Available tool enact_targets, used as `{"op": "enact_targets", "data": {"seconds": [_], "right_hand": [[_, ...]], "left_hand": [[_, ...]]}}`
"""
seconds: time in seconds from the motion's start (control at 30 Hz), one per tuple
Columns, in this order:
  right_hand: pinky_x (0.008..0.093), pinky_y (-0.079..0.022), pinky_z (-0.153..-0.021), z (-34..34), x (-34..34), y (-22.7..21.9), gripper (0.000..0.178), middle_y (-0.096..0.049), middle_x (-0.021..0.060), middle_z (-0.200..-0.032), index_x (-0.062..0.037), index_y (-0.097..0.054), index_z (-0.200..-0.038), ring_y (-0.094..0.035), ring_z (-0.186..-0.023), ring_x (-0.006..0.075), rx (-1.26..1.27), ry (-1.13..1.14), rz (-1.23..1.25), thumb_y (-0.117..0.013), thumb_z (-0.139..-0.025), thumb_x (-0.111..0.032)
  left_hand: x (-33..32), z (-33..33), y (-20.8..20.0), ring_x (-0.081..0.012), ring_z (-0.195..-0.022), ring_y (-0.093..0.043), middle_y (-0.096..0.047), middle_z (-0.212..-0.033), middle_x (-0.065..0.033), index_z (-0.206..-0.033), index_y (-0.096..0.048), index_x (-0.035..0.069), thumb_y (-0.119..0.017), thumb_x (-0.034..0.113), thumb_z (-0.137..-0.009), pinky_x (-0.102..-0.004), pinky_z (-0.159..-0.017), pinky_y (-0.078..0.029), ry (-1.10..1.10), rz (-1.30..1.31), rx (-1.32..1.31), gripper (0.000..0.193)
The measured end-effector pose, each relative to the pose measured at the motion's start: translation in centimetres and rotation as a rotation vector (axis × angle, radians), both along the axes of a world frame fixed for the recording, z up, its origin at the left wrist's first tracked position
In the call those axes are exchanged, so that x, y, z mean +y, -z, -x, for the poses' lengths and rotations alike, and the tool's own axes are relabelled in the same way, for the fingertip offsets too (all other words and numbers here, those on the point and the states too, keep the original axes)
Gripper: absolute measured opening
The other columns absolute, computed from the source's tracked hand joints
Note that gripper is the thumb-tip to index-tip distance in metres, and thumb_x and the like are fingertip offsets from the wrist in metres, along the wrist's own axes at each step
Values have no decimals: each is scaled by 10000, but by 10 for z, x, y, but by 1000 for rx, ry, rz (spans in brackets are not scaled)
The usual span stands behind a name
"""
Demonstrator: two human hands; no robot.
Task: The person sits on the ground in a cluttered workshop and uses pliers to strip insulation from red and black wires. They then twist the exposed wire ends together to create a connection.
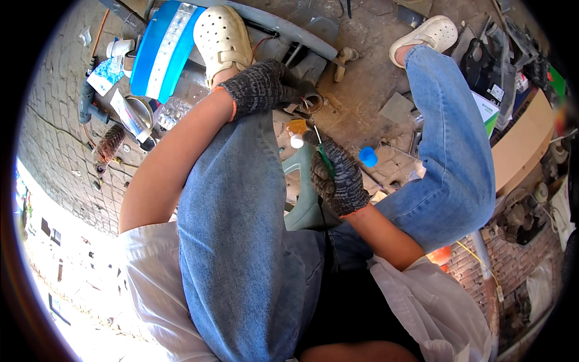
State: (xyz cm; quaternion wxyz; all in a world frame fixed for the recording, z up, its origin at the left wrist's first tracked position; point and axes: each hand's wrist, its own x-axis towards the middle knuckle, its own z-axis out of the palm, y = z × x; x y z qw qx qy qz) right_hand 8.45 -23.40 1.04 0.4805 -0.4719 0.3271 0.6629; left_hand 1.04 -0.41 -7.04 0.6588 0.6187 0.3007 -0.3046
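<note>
The right hand [339,176] curls its fingers around a green-handled tool [326,159] near a ring-shaped part [314,108]. The left hand [260,89] is beside that part; whether its fingers pinch it, I cannot tell

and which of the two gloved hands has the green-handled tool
The right hand: it grips the green-handled tool. The left hand, farther up the picture, is at a round hollow part instead.
</note>
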Motion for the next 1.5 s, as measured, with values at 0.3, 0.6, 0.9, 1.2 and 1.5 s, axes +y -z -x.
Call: {"op": "enact_targets", "data": {"seconds": [0.3,0.6,0.9,1.2,1.5], "right_hand": [[208,-268,-382,-1,37,-14,238,-444,-61,-555,-109,-625,-1082,-350,-402,64,-128,-93,196,-524,-954,-282],[198,-311,-383,-20,-8,0,242,-478,-32,-582,-91,-608,-1103,-409,-422,48,-475,-260,124,-524,-951,-259],[315,-506,-757,-27,3,-20,264,-685,145,-929,-19,-604,-1163,-661,-804,205,-926,-904,-88,-515,-926,-94],[303,-491,-850,-58,4,2,293,-686,123,-1072,-59,-642,-1179,-659,-948,191,-941,-959,-209,-605,-890,-96],[301,-494,-837,-59,1,4,281,-687,118,-1066,-54,-647,-1169,-659,-939,186,-931,-926,-215,-599,-894,-86]], "left_hand": [[4,-3,1,-159,-792,-662,-712,-872,-130,-1007,-715,23,-722,247,-824,-296,-762,-518,96,-179,-97,290],[2,2,6,-191,-784,-676,-715,-865,-127,-972,-721,19,-711,206,-809,-316,-762,-520,150,-174,-167,248],[-1,0,-2,-246,-807,-676,-703,-866,-171,-970,-711,-2,-738,230,-777,-339,-773,-514,105,-143,-150,303],[-1,0,10,-312,-908,-654,-680,-940,-190,-1001,-699,29,-734,270,-750,-389,-822,-506,194,-207,-194,350],[-2,2,14,-336,-962,-634,-660,-1005,-197,-1015,-692,21,-744,289,-742,-400,-854,-496,228,-231,-231,386]]}}
